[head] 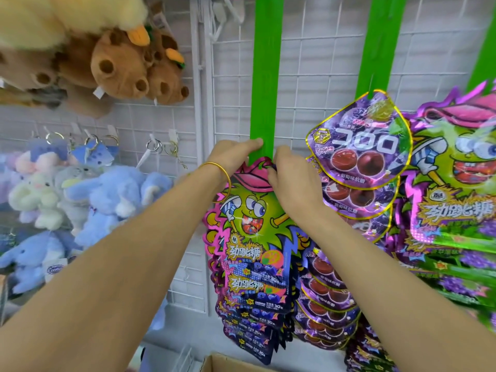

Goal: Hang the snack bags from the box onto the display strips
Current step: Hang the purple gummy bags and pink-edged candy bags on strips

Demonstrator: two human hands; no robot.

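Note:
A snack bag (251,210) printed with a green cartoon face and pink cap sits at the top of a stack of like bags on the left green display strip (265,76). My left hand (232,154), with a gold bangle on its wrist, presses fingertips on the strip just above the bag's top. My right hand (290,181) pinches the bag's top edge at the strip. The cardboard box (236,363) shows only a corner at the bottom edge; its contents are hidden.
A second green strip (375,49) carries purple grape gummy bags (359,146). More green-face bags (456,167) hang at the far right. A white wire grid (316,63) backs the strips. Brown plush toys (120,68) and blue plush toys (107,200) hang at left.

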